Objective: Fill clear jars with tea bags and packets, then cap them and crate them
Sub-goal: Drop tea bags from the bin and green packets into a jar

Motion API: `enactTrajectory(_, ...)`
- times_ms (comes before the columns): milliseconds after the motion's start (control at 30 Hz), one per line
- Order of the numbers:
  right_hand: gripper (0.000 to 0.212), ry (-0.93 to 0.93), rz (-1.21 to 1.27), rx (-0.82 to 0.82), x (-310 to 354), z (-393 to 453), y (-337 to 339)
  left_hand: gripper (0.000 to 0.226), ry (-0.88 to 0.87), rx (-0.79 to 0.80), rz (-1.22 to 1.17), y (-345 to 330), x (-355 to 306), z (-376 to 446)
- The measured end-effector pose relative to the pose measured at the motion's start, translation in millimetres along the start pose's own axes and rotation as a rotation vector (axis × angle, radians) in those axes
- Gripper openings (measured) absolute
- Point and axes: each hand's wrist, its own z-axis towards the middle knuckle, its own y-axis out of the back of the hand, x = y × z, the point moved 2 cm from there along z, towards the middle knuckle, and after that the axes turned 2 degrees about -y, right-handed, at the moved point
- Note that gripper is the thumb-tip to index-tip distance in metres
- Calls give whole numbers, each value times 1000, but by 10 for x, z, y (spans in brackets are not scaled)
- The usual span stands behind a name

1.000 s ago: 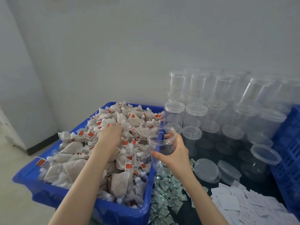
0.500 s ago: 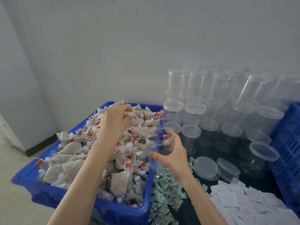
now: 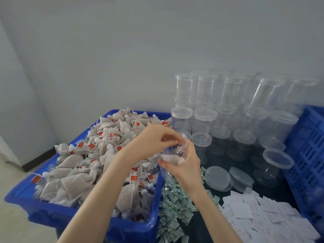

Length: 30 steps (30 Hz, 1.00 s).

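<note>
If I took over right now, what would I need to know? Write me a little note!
Right hand holds the open clear jar beside the blue bin. Left hand is over the jar's mouth, dropping in a tea bag.
Done: at least one tea bag is in the jar.
Left: more tea bags from the bin, then green packets and white packets from the table, a lid, and into the blue crate. Many empty jars wait behind.

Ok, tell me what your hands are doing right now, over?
Right hand grips the open jar. Left hand over its mouth, fingers curled, dropping a tea bag in. Nothing in the way.
</note>
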Motion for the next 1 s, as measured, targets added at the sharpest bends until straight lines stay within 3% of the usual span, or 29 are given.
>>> enactTrajectory(67,81,-19,3,-11,8,-20,48,17,73,-174,-52,30,215,26)
enactTrajectory(133,81,-48,13,-24,14,-45,94,16,273,-282,115,40,564,33)
enactTrajectory(233,86,-52,-18,-26,6,-64,140,14,657,-91,513,-54,1054,-75)
enactTrajectory(367,82,-29,-74,-12,-41,-50,172,14,822,-22,527,-197,1232,-223)
enactTrajectory(533,84,-40,-82,-1,-78,-34,168,29,815,-79,484,-98,1182,-181)
enactTrajectory(633,82,-67,-70,12,-111,-35,146,29,685,-279,470,50,1073,-167)
enactTrajectory(800,92,-92,-64,54,-151,-40,80,18,350,-616,227,363,537,-98)
enactTrajectory(900,93,-83,-70,65,-139,-40,50,18,166,-627,62,425,150,-63)
enactTrajectory(1000,90,-74,-58,54,-124,-39,44,25,46,-498,-44,365,-50,-33)
